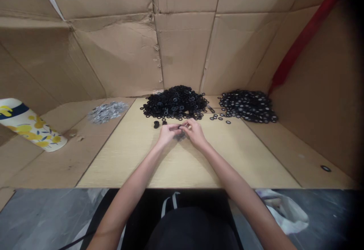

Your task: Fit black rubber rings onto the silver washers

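Observation:
My left hand (167,133) and my right hand (195,132) meet fingertip to fingertip over the light wooden board (182,159). Both pinch a small black ring (180,127) between them; its detail is too small to make out. Just beyond my hands lies a big heap of black rings (174,105). Two short black stacks (159,123) stand left of my left hand. A second heap of black rings with silver centres (247,105) lies to the far right. A pile of silver washers (106,111) sits to the far left.
Cardboard walls (182,45) close in the back and both sides. A white cup with yellow flowers (31,125) lies on its side at the left. One stray black ring (325,168) lies on the cardboard at right. A white plastic bag (287,210) lies below the board's front edge.

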`<state>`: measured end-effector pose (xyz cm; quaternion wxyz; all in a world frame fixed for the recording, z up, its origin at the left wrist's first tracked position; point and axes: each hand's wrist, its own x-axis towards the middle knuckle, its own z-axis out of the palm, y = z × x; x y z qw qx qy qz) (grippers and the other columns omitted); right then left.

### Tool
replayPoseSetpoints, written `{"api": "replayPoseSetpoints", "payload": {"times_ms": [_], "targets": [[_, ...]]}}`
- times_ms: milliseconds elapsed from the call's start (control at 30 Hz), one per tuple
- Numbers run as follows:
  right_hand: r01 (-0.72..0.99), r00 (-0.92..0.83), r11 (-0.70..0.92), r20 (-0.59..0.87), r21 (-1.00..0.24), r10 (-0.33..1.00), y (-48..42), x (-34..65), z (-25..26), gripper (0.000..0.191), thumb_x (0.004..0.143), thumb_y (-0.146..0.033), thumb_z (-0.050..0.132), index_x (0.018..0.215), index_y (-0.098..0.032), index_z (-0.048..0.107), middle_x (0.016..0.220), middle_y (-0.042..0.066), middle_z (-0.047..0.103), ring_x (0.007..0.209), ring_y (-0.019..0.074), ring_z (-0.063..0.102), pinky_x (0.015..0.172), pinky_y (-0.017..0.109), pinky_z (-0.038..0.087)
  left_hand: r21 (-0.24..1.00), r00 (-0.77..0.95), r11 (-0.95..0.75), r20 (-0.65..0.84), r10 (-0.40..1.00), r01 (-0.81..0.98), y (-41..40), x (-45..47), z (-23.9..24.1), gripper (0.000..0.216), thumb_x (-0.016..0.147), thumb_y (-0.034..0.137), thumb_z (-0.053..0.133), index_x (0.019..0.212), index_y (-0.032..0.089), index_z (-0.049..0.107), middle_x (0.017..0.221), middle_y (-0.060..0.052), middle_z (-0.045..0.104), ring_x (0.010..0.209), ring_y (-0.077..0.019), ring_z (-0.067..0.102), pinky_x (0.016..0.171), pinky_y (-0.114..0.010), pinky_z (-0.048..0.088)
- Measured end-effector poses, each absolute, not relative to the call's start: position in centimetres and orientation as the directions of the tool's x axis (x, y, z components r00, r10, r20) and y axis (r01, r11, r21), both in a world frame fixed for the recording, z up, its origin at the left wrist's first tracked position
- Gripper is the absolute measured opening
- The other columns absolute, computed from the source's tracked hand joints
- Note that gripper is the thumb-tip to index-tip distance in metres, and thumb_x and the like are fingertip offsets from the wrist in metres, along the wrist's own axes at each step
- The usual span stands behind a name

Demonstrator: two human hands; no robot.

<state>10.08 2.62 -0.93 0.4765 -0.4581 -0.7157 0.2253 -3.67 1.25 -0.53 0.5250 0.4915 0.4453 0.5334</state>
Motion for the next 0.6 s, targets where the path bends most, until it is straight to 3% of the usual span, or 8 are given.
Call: {"api": "replayPoseSetpoints", "payload": {"times_ms": [167, 400, 600], "targets": [[0.156, -0.137, 0.378, 0.359, -0.912, 0.923, 2.8, 10.2, -1.2, 0.030, 0.067, -0.029, 0.061, 0.095, -0.021, 0.055, 0.085, 0.003, 0.065, 0.071, 0.0150, 0.060, 0.060, 0.027, 0.047, 0.984, 0.052, -0.052, 0.062, 0.997, -0.172, 1.4, -3.7, -0.7, 0.037, 0.047, 0.016, 0.074, 0.084, 0.009, 0.070, 0.086, -0.013, 0.069, 0.072, -0.0197, 0.062, 0.076, -0.035, 0.044], [0.069, -0.080, 0.240, 0.234, -0.968, 0.969, 2.7, 10.1, -0.7, 0.028, 0.055, -0.026, 0.070, 0.080, -0.016, 0.061, 0.060, 0.001, 0.064, 0.058, 0.0157, 0.060, 0.058, 0.028, 0.046, 0.980, -0.013, -0.029, 0.027, 1.000, -0.196, 1.4, -3.6, -1.0, 0.035, 0.046, 0.016, 0.075, 0.080, 0.009, 0.070, 0.082, -0.012, 0.069, 0.066, -0.0178, 0.062, 0.071, -0.034, 0.045], [-0.092, 0.006, 0.141, 0.141, -0.986, 0.990, 2.6, 10.0, 0.0, 0.034, 0.044, -0.024, 0.074, 0.073, -0.016, 0.057, 0.056, -0.002, 0.062, 0.054, 0.0130, 0.057, 0.056, 0.026, 0.044, 0.929, 0.106, 0.067, -0.031, 0.994, -0.364, 1.1, -2.8, -1.5, 0.031, 0.048, 0.015, 0.076, 0.078, 0.009, 0.069, 0.073, -0.010, 0.068, 0.063, -0.0148, 0.061, 0.072, -0.033, 0.046]]}}
